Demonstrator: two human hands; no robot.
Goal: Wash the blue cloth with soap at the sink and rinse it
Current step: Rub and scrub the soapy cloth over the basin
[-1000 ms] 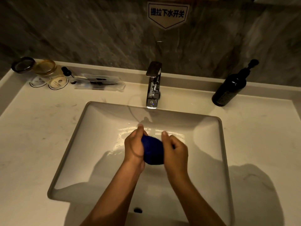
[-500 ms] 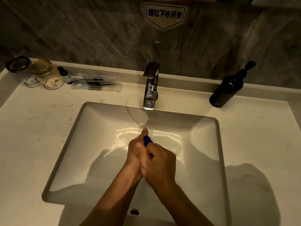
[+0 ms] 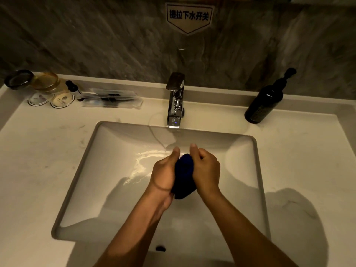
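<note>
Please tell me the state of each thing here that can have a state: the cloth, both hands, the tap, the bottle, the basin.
blue cloth: bunched, pressed between both hands
left hand: closed on cloth
right hand: closed on cloth
tap: no stream visible
pump bottle: upright on counter
basin: wet, not filled

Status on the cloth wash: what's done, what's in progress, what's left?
Done: the blue cloth is bunched up over the sink, whose basin floor shines wet. In hand: the left hand and the right hand squeeze it between them, below the faucet. No stream or lather is visible, so soaping can't be confirmed. The dark pump bottle stands untouched on the counter. Left: the rinse.
</note>
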